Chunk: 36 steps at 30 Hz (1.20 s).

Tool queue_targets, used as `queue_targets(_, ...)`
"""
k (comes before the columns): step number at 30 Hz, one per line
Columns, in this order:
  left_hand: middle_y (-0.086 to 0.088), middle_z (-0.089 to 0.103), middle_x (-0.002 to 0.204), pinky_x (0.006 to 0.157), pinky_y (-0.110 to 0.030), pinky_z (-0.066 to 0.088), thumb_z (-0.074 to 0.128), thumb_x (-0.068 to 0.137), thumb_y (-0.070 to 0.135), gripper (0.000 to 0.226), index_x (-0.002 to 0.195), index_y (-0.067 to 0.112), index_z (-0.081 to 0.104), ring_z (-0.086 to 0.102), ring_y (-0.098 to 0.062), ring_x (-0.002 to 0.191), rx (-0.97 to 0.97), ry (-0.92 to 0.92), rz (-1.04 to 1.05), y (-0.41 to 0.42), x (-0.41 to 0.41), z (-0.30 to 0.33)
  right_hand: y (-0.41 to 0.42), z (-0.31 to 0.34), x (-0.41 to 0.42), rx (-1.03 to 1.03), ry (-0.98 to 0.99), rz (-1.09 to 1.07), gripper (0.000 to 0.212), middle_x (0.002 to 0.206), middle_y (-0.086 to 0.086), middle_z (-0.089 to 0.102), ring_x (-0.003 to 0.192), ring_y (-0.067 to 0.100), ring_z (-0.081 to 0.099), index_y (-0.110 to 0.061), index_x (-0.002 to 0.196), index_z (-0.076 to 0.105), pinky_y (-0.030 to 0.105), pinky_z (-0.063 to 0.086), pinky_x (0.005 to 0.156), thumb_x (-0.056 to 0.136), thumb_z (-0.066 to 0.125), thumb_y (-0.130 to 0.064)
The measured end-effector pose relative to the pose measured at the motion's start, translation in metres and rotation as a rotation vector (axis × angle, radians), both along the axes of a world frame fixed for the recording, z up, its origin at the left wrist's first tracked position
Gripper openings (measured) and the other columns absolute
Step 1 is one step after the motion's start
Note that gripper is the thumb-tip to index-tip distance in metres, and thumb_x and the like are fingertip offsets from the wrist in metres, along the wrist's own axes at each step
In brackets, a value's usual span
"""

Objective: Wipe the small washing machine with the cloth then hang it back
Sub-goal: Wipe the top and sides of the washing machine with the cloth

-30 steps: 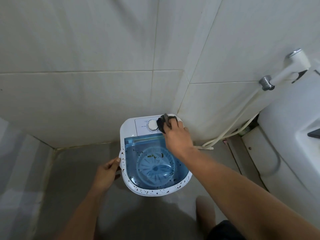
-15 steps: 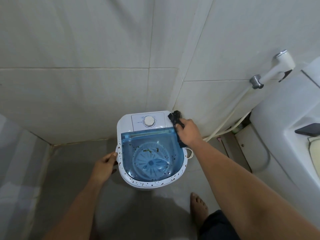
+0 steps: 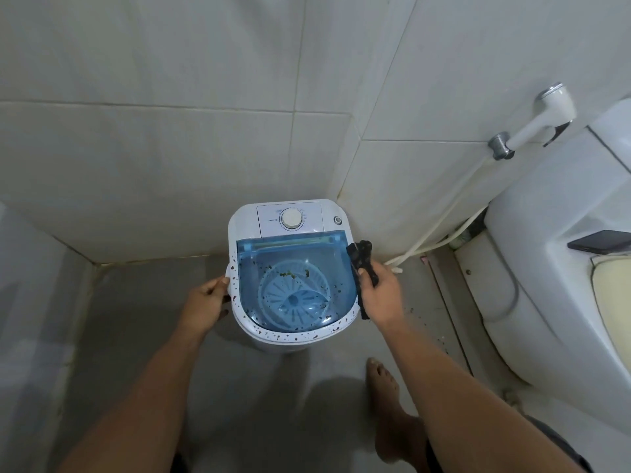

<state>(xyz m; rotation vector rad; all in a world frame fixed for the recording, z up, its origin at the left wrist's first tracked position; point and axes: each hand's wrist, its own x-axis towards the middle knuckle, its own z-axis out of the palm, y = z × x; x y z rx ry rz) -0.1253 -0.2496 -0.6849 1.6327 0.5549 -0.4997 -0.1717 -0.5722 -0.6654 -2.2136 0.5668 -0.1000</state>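
Observation:
The small white washing machine (image 3: 246, 216) stands on the floor in the tiled corner, with a clear blue lid and a round dial on its back panel. Dark specks dot its white rim along the left and front. My right hand (image 3: 380, 295) is closed around a dark cloth (image 3: 360, 259) and presses it against the machine's right rim. Part of the cloth hangs below my hand beside the rim. My left hand (image 3: 205, 303) grips the machine's left edge at its side handle.
A white toilet (image 3: 532, 268) stands at the right with a dark phone (image 3: 602, 241) lying on it. A bidet sprayer (image 3: 543, 117) hangs on the wall, its hose (image 3: 440, 227) running down to the floor behind the machine. My bare foot (image 3: 384, 387) stands just in front.
My right hand has dragged the cloth from the back right corner by the dial, along the right rim toward the front. My left hand stays on the left side.

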Motion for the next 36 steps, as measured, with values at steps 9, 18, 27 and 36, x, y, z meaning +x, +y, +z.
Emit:
queue_targets(9, -0.010, 0.072, 0.111, 0.101, -0.053, 0.052, 0.050, 0.103, 0.027, 0.031, 0.128, 0.015, 0.064, 0.069, -0.033, 0.105, 0.019, 0.002, 0.005, -0.002, 0.000, 0.004, 0.052, -0.015, -0.076, 0.005, -0.143, -0.214, 0.033, 0.118, 0.003, 0.058, 0.104, 0.013, 0.059, -0.014, 0.130, 0.065, 0.022, 0.044, 0.093, 0.098, 0.059, -0.018)
queue_targets(18, -0.005, 0.071, 0.115, 0.097, -0.045, 0.054, 0.051, 0.102, 0.030, 0.032, 0.130, 0.020, 0.064, 0.067, -0.024, 0.110, 0.045, 0.006, -0.031, 0.002, 0.003, 0.001, 0.008, 0.003, -0.004, -0.084, -0.032, 0.015, 0.034, 0.112, 0.009, 0.060, 0.102, 0.019, 0.058, -0.022, 0.132, 0.064, 0.025, 0.041, 0.088, 0.099, 0.056, -0.021)
queue_targets(27, -0.006, 0.072, 0.113, 0.099, -0.046, 0.053, 0.054, 0.101, 0.029, 0.029, 0.125, 0.018, 0.067, 0.068, -0.024, 0.109, 0.019, 0.011, 0.007, 0.000, 0.003, -0.002, -0.014, 0.018, 0.123, -0.071, 0.076, 0.193, 0.033, 0.109, 0.016, 0.074, 0.098, 0.033, 0.068, -0.015, 0.129, 0.067, 0.029, 0.047, 0.081, 0.098, 0.057, -0.020)
queue_targets(36, -0.006, 0.072, 0.114, 0.101, -0.047, 0.052, 0.051, 0.103, 0.030, 0.032, 0.128, 0.017, 0.066, 0.067, -0.024, 0.109, 0.036, -0.014, -0.006, -0.003, -0.001, 0.004, -0.003, -0.006, 0.032, -0.047, -0.051, 0.048, 0.035, 0.109, 0.010, 0.065, 0.099, 0.021, 0.062, -0.020, 0.129, 0.066, 0.033, 0.049, 0.092, 0.096, 0.055, -0.023)
